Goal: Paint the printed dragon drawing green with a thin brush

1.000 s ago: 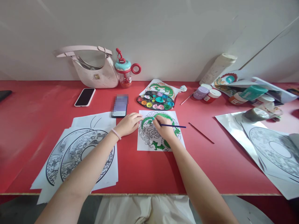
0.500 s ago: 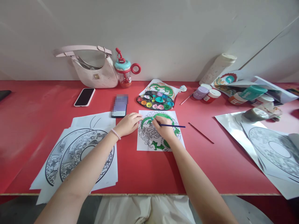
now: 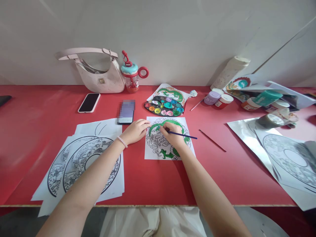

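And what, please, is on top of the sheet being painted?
Over the sheet: green paint and the right hand, holding a brush; the left hand reaches its edge. The drawing beneath the right hand cannot be seen.

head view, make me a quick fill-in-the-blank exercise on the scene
The blue brush is in the person's ____ hand.
The sheet under that hand bears ____ paint.
The table is ____.
In this view, the bag stands to the ____ of the cup.

Missing words: right; green; red; left
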A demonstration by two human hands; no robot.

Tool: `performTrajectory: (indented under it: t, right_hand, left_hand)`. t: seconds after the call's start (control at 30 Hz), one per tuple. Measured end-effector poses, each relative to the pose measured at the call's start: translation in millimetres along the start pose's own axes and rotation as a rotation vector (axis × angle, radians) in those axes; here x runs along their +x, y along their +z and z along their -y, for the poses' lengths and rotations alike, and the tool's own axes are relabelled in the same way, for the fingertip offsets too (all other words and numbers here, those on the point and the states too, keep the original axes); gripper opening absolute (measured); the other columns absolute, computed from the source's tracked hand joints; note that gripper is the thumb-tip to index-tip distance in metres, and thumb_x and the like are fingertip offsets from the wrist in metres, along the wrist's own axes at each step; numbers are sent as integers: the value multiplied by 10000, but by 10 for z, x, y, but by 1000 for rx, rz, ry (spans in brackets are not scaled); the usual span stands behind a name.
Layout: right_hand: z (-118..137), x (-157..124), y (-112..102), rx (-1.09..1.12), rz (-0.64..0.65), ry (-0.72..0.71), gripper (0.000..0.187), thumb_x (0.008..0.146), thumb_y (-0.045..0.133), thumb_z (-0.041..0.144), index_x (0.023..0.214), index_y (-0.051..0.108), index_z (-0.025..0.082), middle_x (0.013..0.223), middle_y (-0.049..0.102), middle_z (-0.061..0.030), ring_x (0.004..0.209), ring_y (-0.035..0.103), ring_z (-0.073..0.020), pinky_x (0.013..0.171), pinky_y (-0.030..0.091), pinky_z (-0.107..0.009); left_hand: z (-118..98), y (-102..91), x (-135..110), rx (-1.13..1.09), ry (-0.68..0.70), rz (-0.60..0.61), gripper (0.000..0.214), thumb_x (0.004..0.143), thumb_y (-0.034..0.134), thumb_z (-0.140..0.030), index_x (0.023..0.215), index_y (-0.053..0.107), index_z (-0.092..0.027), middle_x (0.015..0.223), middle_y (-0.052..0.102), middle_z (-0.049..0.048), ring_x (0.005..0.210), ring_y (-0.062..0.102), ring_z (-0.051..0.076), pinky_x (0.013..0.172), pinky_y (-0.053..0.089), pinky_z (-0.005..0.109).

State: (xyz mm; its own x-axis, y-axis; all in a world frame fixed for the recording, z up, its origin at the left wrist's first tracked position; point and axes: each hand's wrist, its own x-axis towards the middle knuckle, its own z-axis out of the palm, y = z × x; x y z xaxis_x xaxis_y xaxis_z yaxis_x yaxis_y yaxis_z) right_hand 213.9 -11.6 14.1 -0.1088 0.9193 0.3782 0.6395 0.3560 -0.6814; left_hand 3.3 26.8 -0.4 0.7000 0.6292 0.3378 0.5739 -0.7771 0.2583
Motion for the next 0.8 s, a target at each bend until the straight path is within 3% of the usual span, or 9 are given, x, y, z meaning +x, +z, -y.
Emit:
performTrajectory:
  t: [0.8]
  right_hand:
    - [-53,11,16,12,-30,-45,338,826,525,308,538,411,171,537,438,9,528,381,-82,519,289,-227]
  left_hand:
    - [4,9,1,-3,6,-6,284,878,447,-122,1121,587,-167,1178,597,76,1129,529,199,978,485,419]
